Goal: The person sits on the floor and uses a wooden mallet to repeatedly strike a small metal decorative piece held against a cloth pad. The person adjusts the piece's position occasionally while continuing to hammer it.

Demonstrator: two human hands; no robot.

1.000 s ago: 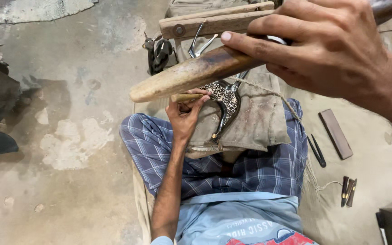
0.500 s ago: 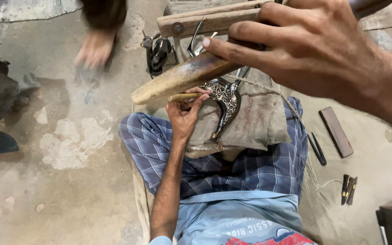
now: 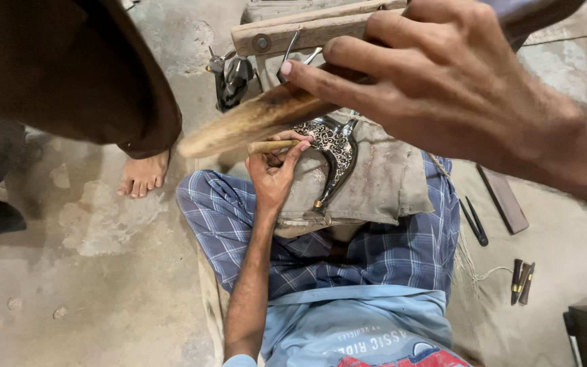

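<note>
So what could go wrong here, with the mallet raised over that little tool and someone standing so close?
The right hand holds the wooden mallet right above the left hand, whose fingers pinch the small wooden-handled tool on the engraved metal piece; a stray blow could hit those fingers. The piece only rests on the cloth pad and might shift. A bystander's bare foot stands close to the work.

Small craft workshop, floor-level. Bare stained concrete floor [image 3: 103, 285], worker seated cross-legged on it. Wooden clamp frame [image 3: 307, 30] ahead, pliers [image 3: 229, 78] beside it, sharpening stone [image 3: 504, 198] and small hand tools [image 3: 521, 280] scattered on floor. Engraved metal piece [image 3: 334, 146] on worn cloth pad [image 3: 382, 183]. Another person's bare foot [image 3: 143, 173] nearby.
</note>
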